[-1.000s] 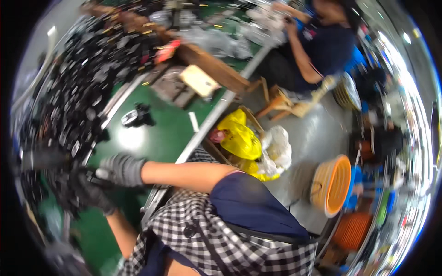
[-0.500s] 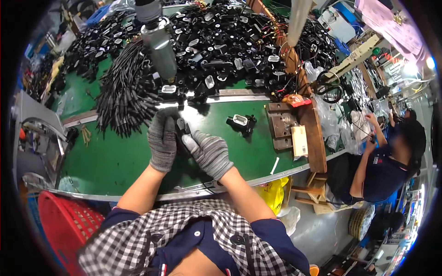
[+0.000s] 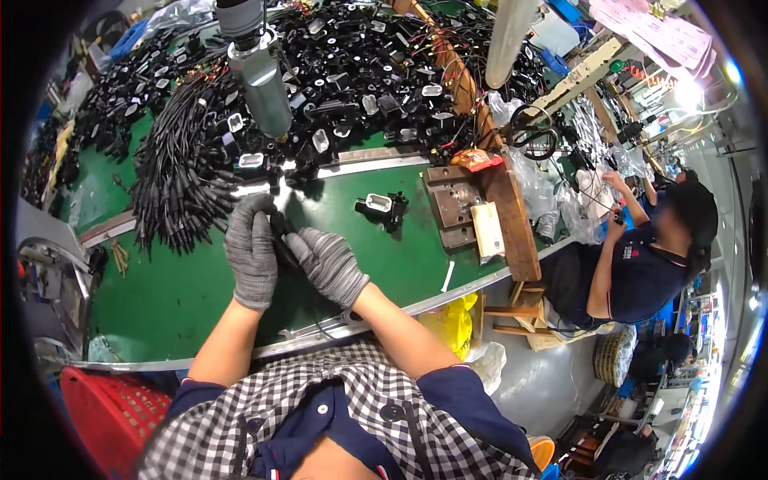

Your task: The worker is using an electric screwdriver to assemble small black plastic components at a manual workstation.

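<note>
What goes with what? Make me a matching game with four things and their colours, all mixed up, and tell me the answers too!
Things:
1. Gloves
2. Cable bundle
3. Table
4. Basket at lower left

Colours:
A. Green
B. Red
C. Grey
D. Mostly black

Right pairs: 1-C, 2-D, 3-A, 4-B

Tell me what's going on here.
A person's gloved left hand and right hand hold a dark part over the green table. To their right, a black piece with a pale face lies on the table. Beyond are a heap of black parts and a bundle of dark cables. A co-worker sits farther right.
</note>
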`<action>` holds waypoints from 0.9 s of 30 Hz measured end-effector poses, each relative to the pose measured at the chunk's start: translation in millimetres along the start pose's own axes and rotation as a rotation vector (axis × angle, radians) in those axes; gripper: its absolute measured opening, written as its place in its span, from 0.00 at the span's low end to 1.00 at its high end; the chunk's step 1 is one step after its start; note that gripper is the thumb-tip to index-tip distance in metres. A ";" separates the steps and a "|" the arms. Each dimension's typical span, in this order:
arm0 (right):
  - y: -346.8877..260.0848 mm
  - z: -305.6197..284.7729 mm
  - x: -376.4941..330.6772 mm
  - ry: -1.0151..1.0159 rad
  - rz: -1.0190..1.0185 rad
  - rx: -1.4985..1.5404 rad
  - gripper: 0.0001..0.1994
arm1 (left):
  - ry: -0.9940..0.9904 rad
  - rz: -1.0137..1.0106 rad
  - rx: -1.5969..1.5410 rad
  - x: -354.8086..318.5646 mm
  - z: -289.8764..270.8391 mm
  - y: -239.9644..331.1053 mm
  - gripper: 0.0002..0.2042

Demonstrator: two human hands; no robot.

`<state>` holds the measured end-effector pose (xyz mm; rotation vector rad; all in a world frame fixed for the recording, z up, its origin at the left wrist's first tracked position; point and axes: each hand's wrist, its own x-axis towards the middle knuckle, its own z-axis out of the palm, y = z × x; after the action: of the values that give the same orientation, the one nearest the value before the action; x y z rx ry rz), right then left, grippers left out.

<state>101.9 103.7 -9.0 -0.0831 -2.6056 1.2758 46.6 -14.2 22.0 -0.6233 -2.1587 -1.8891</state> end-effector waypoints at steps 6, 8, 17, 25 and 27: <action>-21.7 -7.7 -12.8 -0.135 0.551 1.080 0.19 | -0.023 0.068 0.099 -4.1 -0.7 -6.9 0.09; -27.1 -20.7 -6.2 -0.134 0.504 0.761 0.19 | -0.013 0.035 0.099 0.3 -0.4 -6.1 0.09; -14.4 -3.4 -2.2 -0.188 0.694 0.924 0.19 | 0.012 -0.056 -0.050 -0.7 -0.2 -5.8 0.08; 11.5 -1.9 -1.5 0.059 -0.060 0.071 0.19 | 0.044 0.068 0.020 0.4 -0.9 -17.9 0.08; 10.4 2.1 -2.1 0.004 -0.021 0.130 0.19 | 0.056 0.069 0.028 -0.6 -0.1 -17.1 0.08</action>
<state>102.9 108.2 -18.8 -0.0358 -2.5058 1.4316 39.5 -15.9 6.5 -0.6236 -2.0982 -1.8164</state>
